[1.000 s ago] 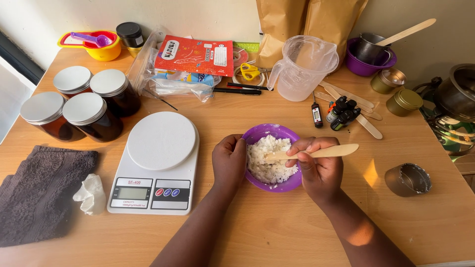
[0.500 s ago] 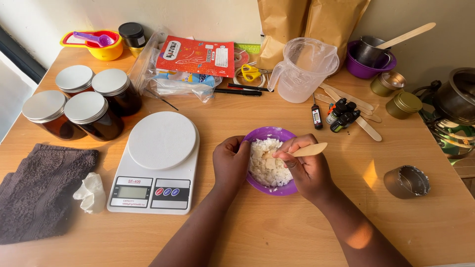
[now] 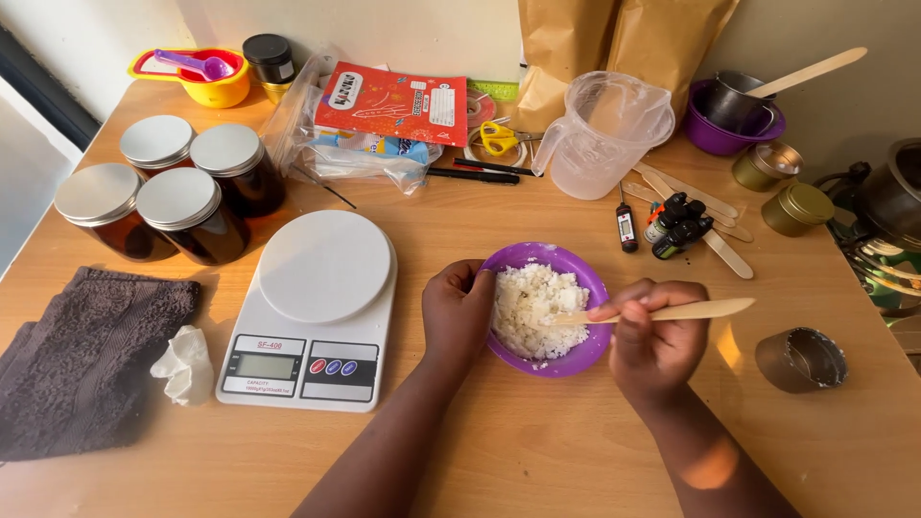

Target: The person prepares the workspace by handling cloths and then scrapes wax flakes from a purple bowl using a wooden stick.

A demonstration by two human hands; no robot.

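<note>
Left hand (image 3: 459,312) is clamped on the near-left rim of the purple bowl (image 3: 590,278), fingers curled over the edge, thumb side against the outer wall, a closed grip steadying it on the wooden desk (image 3: 537,441). Right hand (image 3: 654,336) sits just to the bowl's right, fingers pinched shut around a flat wooden stick (image 3: 710,309); the stick runs nearly level, its far end poking out to the right past the knuckles, its tip buried in the white flaky wax (image 3: 537,307) heaped in the bowl. So the bowl lies between the two hands, touching the left one, with the right one just beside its rim.

To the left of the bowl stands a white digital kitchen scale (image 3: 321,307), close to the left wrist. Further left, a dark brown towel (image 3: 77,355) with a crumpled white tissue (image 3: 184,364) at its edge. Behind the scale, four amber jars (image 3: 182,206) with silver lids in a cluster. Behind the bowl, a clear plastic measuring jug (image 3: 604,134), and to its right small dark dropper bottles (image 3: 676,225) lying over spare wooden sticks. An open metal tin (image 3: 801,360) sits to the right of the right hand, apart from it.
</note>
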